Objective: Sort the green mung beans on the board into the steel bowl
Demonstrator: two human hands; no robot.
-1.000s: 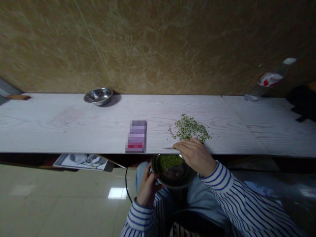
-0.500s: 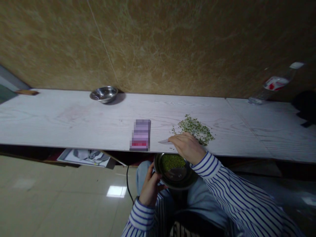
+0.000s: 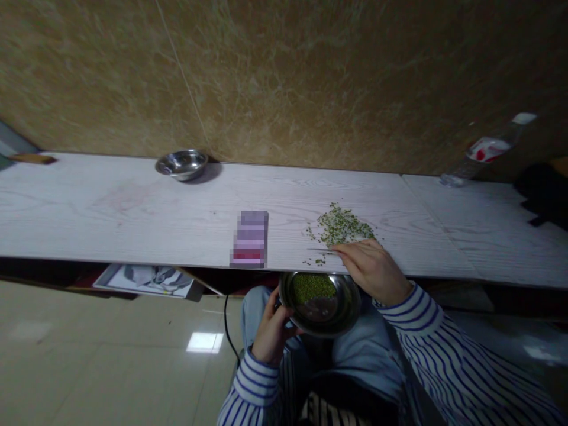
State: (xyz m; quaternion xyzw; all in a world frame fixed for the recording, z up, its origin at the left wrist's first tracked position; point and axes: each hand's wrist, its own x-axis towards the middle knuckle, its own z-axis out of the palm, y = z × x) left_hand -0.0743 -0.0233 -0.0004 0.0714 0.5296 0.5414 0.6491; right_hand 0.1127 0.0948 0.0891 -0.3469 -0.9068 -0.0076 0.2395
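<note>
My left hand grips the left rim of a steel bowl, held just below the table's front edge. Small green beans, which look like mung beans, lie in the far left part of the bowl. My right hand is over the table edge, right of the bowl, pinching a thin, flat, pointed piece, seen nearly edge-on; its material is unclear. Ahead of that hand more green beans lie scattered on the white table, partly hidden by the fingers. A few loose ones sit near the edge.
A phone-shaped, blurred-out object lies left of the beans. Farther back stands another steel bowl. A clear plastic bottle and a black item are at the right. Under the table is an open drawer.
My right hand has moved right with the flat piece, which has turned edge-on. A few beans now lie closer to the table edge. The left hand still holds the bowl.
</note>
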